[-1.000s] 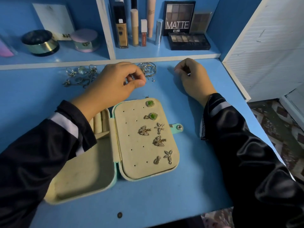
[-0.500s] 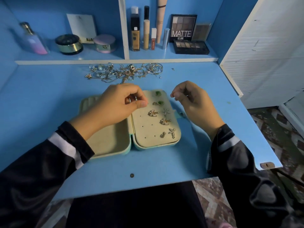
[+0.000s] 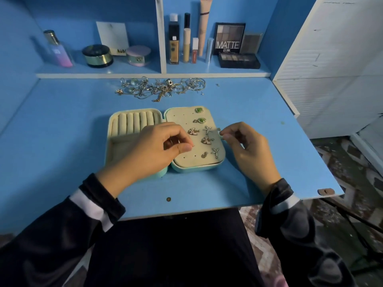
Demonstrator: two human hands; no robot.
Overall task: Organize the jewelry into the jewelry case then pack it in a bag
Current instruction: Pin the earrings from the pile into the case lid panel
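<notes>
Both hands are over the open jewelry case (image 3: pixel 178 169), which sits mid-bench, nearer the front edge than the back. The left hand (image 3: pixel 157 150) hovers across the hinge with its grip narrow, thumb pressed to forefinger on a tiny piece (image 3: pixel 193 146) whose point only just shows. The right hand (image 3: pixel 248 150) sits at the case's right edge, its grip pinched narrow too, but I cannot tell what is between those fingertips.

Here's the danger: that piece is very small, and one slip would likely send it skittering over the bench (image 3: pixel 62 131) towards the front edge and the floor. Neither hand braces the case, so pushing into the earring panel (image 3: pixel 182 121) could shove it sideways. The left knuckles are close to the pinned earrings (image 3: pixel 207 129), and a careless brush might knock one loose.

The loose jewelry (image 3: pixel 161 89) still lies heaped along the back edge under the shelf. Those chains look tangled, so they could snag and drag their neighbours.
</notes>
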